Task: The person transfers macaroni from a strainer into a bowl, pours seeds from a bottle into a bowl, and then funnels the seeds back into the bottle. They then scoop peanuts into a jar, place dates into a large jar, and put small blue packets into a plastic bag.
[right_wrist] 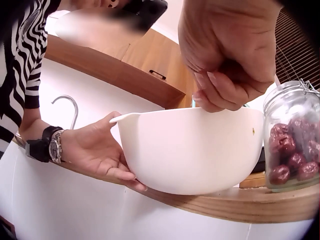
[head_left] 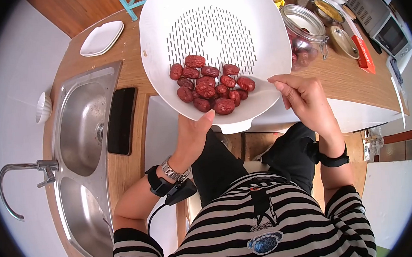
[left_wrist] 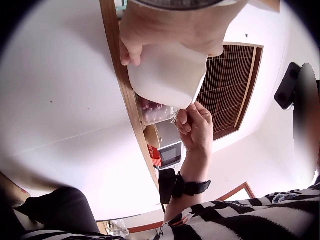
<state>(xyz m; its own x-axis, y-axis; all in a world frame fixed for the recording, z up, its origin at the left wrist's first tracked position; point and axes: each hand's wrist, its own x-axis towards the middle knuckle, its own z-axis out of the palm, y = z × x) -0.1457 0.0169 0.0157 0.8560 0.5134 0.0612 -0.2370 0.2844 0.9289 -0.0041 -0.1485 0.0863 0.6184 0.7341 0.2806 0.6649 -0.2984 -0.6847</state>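
Here, both hands grip a white bowl (head_left: 154, 41) with a slotted base, tilted toward the person at the front edge of the counter (head_left: 356, 85). Whether its underside touches the wood, I cannot tell. The left hand (head_left: 190, 137) holds the near side from below, its thumb up against the rim. The right hand (head_left: 306, 100) pinches the rim at the right, thumb and forefinger on the edge, the other fingers curled in.

Wrinkled red dates (head_left: 206, 86) lie in a loose heap inside, low on the near side, while most of the slots beyond them are bare. Just beyond the right side of the bowl stands a glass jar (right_wrist: 285, 106) with more dates in it.

On the left, a dark phone (head_left: 122, 122) lies between the bowl and the steel sink (head_left: 79, 128), whose tap (head_left: 47, 172) curves out at the far left. Two white plates (head_left: 102, 39) sit past the sink's far end, near a blue-green rack (head_left: 132, 2). To the right, beyond the jar, are a red box (head_left: 363, 54) and a microwave (head_left: 393, 34). A metal watch (head_left: 173, 173) circles the left wrist.
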